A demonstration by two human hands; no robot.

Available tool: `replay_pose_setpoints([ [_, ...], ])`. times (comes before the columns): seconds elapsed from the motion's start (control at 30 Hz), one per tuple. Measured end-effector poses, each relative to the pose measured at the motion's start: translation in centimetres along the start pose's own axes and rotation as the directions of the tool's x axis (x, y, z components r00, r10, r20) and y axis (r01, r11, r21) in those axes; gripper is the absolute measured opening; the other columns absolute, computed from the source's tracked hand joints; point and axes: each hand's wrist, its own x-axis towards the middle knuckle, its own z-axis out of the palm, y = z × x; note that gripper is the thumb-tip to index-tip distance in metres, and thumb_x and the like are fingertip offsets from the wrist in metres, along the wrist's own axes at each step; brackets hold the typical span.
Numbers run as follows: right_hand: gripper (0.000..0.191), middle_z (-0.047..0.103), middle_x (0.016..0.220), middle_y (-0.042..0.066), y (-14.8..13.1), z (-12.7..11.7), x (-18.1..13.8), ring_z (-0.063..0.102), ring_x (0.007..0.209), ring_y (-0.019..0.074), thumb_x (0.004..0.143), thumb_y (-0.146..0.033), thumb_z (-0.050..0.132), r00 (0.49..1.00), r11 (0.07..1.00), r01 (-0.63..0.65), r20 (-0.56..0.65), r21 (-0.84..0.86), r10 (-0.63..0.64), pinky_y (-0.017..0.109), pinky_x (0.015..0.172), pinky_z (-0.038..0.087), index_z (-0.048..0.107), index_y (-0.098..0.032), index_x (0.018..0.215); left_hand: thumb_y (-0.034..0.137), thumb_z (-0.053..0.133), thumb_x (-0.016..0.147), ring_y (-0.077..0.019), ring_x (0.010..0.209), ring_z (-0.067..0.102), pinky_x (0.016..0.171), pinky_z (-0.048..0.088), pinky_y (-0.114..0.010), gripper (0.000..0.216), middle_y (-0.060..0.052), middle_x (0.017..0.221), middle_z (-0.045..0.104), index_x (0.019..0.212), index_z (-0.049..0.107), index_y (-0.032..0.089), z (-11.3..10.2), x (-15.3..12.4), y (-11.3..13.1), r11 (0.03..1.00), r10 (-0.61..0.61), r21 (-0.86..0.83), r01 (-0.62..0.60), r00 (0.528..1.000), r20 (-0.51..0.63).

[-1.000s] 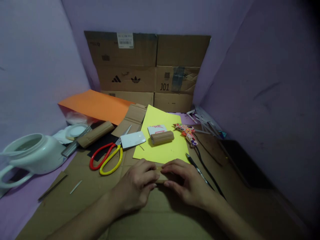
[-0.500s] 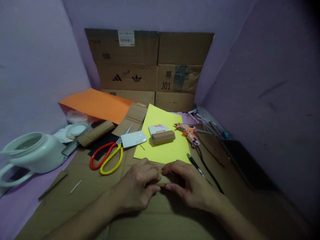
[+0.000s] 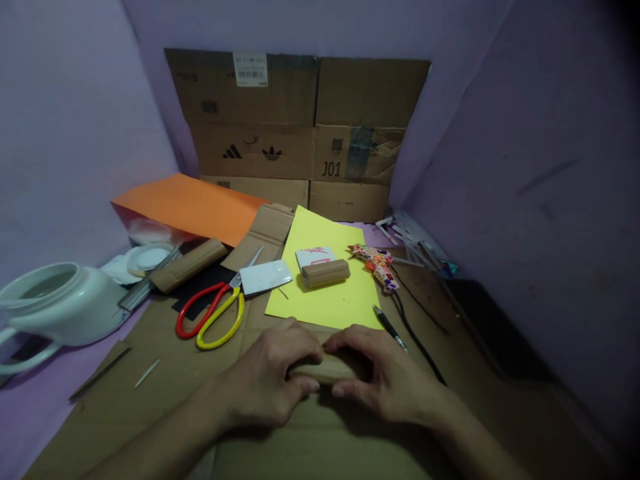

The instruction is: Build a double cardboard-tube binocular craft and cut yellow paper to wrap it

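Note:
Between my two hands lies a rolled piece of brown cardboard (image 3: pixel 330 369), low over the cardboard-covered work surface. My left hand (image 3: pixel 277 373) curls its fingers and thumb round the left end. On the right end, my right hand (image 3: pixel 377 373) grips in the same way, its fingertips close to the left ones. Both ends of the roll are hidden by the hands. Just beyond them is a yellow sheet (image 3: pixel 327 310), bearing a short cardboard tube (image 3: pixel 327 273) and a small white card with red marks (image 3: pixel 313 256). A black pen (image 3: pixel 390 327) lies beside my right hand.
Scissors with red and yellow handles (image 3: pixel 220 317) lie left, touching a white card (image 3: pixel 266 277). A white teapot-like vessel (image 3: pixel 75 313) stands far left. A flower-patterned glue gun (image 3: pixel 377 265) with a black cord lies right, near a dark phone-like slab (image 3: pixel 493 327). Cardboard (image 3: pixel 250 153) stands at the back.
The cardboard piece between my hands now shows more of its rounded top, seemingly rolled or turned slightly. Both hands stay in nearly the same place. The view has shifted a little.

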Motion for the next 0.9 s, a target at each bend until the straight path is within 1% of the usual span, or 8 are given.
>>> replay_pose_setpoints([
  [0.1,0.040,0.066,0.093,0.008,0.02,0.00,-0.08,0.059,0.083,0.0236,0.072,-0.041,0.073,0.999,0.999,0.033,-0.008,-0.012,-0.033,0.036,0.075,0.044,0.062,-0.018,0.104,0.008,0.064,0.069,-0.0198,0.090,0.055,0.080,0.043,-0.034,0.025,-0.005,0.095,0.065,0.092,0.059,0.017,0.11,0.02,-0.09,1.000,-0.007,-0.023,0.007,1.000,-0.007],
  [0.23,0.023,0.066,0.092,0.007,0.17,0.08,-0.05,0.059,0.085,0.0219,0.078,-0.031,0.067,0.989,0.993,0.112,-0.099,0.025,-0.109,0.035,0.075,0.045,0.062,-0.019,0.098,0.010,0.068,0.067,-0.0217,0.098,0.053,0.087,0.040,-0.038,0.047,-0.001,0.108,0.065,0.110,0.058,0.024,0.01,0.38,0.16,0.991,-0.132,0.022,0.132,0.991,0.002],
  [0.3,0.021,0.065,0.092,0.007,0.23,0.13,-0.09,0.058,0.084,0.0213,0.078,-0.028,0.067,0.992,0.998,0.054,-0.111,0.028,-0.051,0.034,0.074,0.045,0.062,-0.020,0.097,0.011,0.068,0.068,-0.0226,0.097,0.053,0.086,0.040,-0.039,0.046,-0.001,0.107,0.065,0.110,0.059,0.025,-0.11,0.47,0.31,0.985,-0.169,0.042,0.169,0.986,0.005],
  [0.47,0.037,0.065,0.099,0.008,0.40,0.30,-0.15,0.059,0.088,0.0239,0.072,-0.030,0.072,0.993,0.995,-0.100,-0.058,0.012,0.101,0.037,0.077,0.046,0.061,-0.020,0.105,0.022,0.067,0.075,-0.0227,0.096,0.053,0.085,0.039,-0.039,0.034,-0.002,0.104,0.066,0.108,0.062,0.025,-0.23,0.43,0.39,0.985,-0.164,0.062,0.163,0.986,0.012],
  [0.57,0.044,0.065,0.100,0.009,0.44,0.30,-0.07,0.059,0.090,0.0255,0.070,-0.035,0.074,0.994,0.993,-0.102,-0.043,0.061,0.104,0.039,0.079,0.046,0.061,-0.019,0.110,0.024,0.067,0.075,-0.0237,0.095,0.052,0.084,0.039,-0.040,0.037,-0.002,0.102,0.064,0.111,0.062,0.028,-0.13,0.37,0.35,0.963,-0.250,0.103,0.248,0.968,0.009],
  [0.63,0.042,0.066,0.099,0.009,0.39,0.23,-0.02,0.059,0.090,0.0262,0.073,-0.038,0.070,0.994,0.990,-0.103,-0.037,0.100,0.107,0.041,0.080,0.045,0.063,-0.019,0.110,0.029,0.063,0.078,-0.0242,0.092,0.052,0.080,0.040,-0.039,0.031,-0.004,0.098,0.061,0.109,0.063,0.026,-0.11,0.32,0.37,0.952,-0.280,0.134,0.274,0.959,0.032],
  [0.77,0.034,0.066,0.100,0.010,0.19,0.12,-0.05,0.059,0.092,0.0267,0.076,-0.032,0.066,0.985,0.975,-0.163,-0.023,0.150,0.168,0.043,0.082,0.044,0.065,-0.019,0.107,0.033,0.055,0.084,-0.0240,0.092,0.052,0.080,0.041,-0.038,0.029,-0.005,0.098,0.061,0.111,0.062,0.025,-0.13,0.30,0.48,0.955,-0.275,0.124,0.268,0.960,0.048],
  [0.9,0.039,0.065,0.105,0.010,0.10,0.34,-0.12,0.058,0.096,0.0262,0.073,-0.026,0.069,0.979,0.969,-0.198,-0.018,0.146,0.203,0.043,0.085,0.044,0.062,-0.019,0.110,0.029,0.061,0.079,-0.0239,0.093,0.054,0.082,0.043,-0.038,0.033,-0.004,0.100,0.063,0.112,0.063,0.028,0.16,0.35,0.57,0.949,-0.309,0.079,0.307,0.951,0.016],
])
